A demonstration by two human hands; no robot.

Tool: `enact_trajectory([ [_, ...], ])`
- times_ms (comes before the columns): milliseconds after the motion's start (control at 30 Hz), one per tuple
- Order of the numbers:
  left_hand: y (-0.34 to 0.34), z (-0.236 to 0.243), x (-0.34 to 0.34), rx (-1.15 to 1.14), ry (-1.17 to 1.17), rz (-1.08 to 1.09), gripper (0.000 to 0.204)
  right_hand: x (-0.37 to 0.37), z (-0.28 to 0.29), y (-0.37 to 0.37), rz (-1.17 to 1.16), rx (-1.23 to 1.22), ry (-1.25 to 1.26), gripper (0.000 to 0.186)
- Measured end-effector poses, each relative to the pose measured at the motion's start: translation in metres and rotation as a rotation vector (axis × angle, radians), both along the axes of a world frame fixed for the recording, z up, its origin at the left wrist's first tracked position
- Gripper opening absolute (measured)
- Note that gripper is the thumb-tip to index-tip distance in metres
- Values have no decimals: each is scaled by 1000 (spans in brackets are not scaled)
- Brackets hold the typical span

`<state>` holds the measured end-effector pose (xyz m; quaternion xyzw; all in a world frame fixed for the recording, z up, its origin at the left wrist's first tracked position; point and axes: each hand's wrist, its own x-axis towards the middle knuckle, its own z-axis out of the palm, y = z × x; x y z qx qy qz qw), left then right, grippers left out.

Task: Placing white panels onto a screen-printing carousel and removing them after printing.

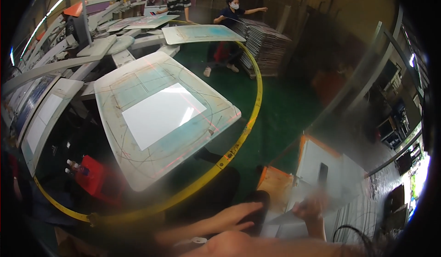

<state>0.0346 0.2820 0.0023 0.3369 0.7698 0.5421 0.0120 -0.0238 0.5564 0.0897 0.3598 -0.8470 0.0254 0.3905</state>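
At the lower right, my right hand (313, 205) is closed at the edge of a white sheet (282, 218), beside a stack of white sheets (351, 215). Motion blurs its fingertips. My left hand (238, 216) reaches toward the same sheet with its fingers stretched and apart, holding nothing. A dark phone-like object (323, 172) lies on a white surface just beyond my right hand. Ahead, a single white sheet (164, 114) lies flat on a large pale board (138, 174) marked with lines and crossed by red light lines.
A curved yellow rail (261, 91) rings the machine. More boards (202, 34) stand on its arms. A red crate (94, 176) with small bottles (77, 168) is below left. Two people (178, 2) work at the back by a tall stack (264, 45). Orange-edged cardboard (275, 185) lies right.
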Motion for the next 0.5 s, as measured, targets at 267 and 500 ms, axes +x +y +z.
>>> enact_trajectory([
  [267, 25, 27, 2, 329, -98, -164, 51, 15, 35, -68, 325, 74, 236, 31],
  [500, 31, -29, 22, 495, -306, -128, 38, 18, 40, -98, 364, 123, 446, 30],
])
